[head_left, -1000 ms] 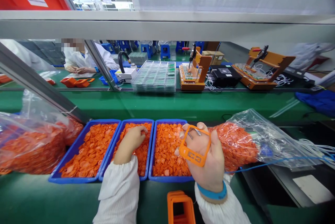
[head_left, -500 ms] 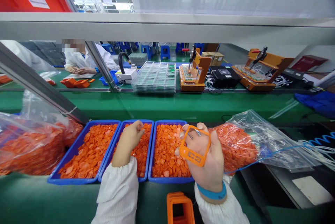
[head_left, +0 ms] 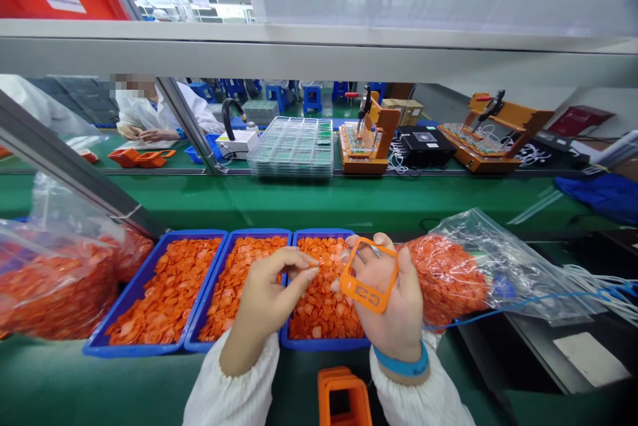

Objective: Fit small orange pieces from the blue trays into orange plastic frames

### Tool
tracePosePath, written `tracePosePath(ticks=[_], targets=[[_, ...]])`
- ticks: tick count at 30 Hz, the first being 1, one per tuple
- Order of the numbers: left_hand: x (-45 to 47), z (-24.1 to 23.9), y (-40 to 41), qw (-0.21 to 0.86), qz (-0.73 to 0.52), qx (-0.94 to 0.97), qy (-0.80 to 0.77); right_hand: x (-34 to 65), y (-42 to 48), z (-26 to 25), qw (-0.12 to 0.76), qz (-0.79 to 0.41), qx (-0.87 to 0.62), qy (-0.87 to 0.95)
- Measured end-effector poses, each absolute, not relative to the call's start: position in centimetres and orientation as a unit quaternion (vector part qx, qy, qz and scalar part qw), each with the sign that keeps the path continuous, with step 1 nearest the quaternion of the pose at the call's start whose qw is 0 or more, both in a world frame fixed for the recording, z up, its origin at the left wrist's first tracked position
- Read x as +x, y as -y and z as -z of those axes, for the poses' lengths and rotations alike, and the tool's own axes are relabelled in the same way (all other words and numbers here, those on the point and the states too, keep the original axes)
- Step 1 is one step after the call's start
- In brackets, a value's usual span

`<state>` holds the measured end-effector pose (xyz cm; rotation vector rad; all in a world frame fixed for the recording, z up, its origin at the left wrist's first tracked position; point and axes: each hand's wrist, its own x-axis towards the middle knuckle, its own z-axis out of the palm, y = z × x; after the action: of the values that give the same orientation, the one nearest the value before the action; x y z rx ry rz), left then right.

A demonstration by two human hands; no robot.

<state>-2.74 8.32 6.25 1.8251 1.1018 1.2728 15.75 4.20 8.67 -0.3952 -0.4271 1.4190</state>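
My right hand [head_left: 393,310], palm up with a blue wristband, holds an orange plastic frame [head_left: 381,300] with a large square opening and small slots along its lower edge. Through the opening a thin metal tool tip [head_left: 375,251] shows; the rest of it is hidden. My left hand [head_left: 272,286] pinches a small orange plastic piece [head_left: 313,264] between thumb and fingertips, left of the frame and apart from it. Beneath the hands are blue trays: a left tray [head_left: 134,349], a middle tray [head_left: 197,345] and a right tray [head_left: 326,344], all filled with small orange pieces.
Stacked orange frames [head_left: 343,383] stand at the front edge. Bags of orange pieces lie at left [head_left: 64,293] and right [head_left: 443,280]. Beyond the green bench are clear trays [head_left: 294,147] and an orange fixture [head_left: 366,163]. A metal post [head_left: 84,160] slants at left; a co-worker [head_left: 149,113] sits opposite.
My left hand has moved from over the middle tray rightward toward the frame, now with a small orange piece visible in its fingertips. My right hand has stayed nearly still with the frame.
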Motion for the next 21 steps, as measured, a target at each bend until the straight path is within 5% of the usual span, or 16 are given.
tracePosePath(ticks=[9,21], targets=[[-1.3,-7.2,-7.7,0.291,-0.64,0.696,-0.15,15.2,-4.3,-8.5,0.725,-0.635,-0.192,0.185],[-1.4,-7.2,-7.0,0.445,-0.567,0.657,-0.22,15.1,-4.4,-8.6,0.729,-0.624,-0.197,0.201]])
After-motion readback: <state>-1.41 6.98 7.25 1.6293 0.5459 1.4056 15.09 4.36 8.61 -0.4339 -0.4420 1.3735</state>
